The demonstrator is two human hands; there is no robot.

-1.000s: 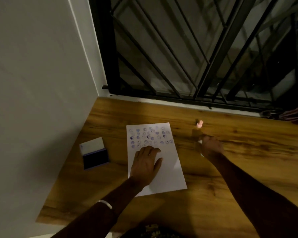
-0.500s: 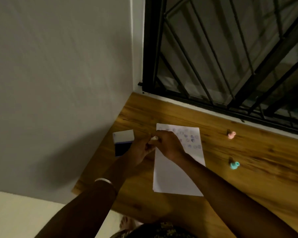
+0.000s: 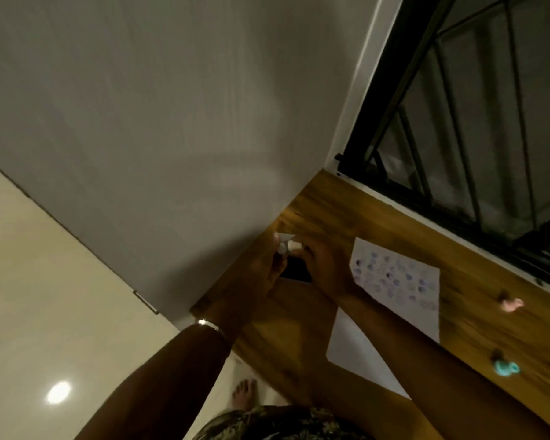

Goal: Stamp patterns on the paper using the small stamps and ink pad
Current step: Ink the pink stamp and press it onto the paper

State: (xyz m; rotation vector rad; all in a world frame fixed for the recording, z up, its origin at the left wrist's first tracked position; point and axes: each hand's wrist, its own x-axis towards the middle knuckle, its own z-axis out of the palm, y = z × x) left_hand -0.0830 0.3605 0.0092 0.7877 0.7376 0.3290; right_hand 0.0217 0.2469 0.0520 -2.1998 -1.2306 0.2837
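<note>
Head view, tilted: a glossy wood-grain table [image 3: 346, 217] runs from centre to lower right. On it lies one flat white sheet of paper [image 3: 394, 300], its upper part dotted with rows of small purple-blue round prints. Two small plastic stamps lie right of the sheet, well apart: one pink stamp [image 3: 511, 304], one teal stamp [image 3: 505, 367]. Left of the paper, both hands meet over the dark rectangular ink pad [image 3: 297, 272]. The left hand [image 3: 267, 268] and right hand [image 3: 326, 268] together pinch a small white stamp [image 3: 289, 246] at the fingertips; it is blurred.
</note>
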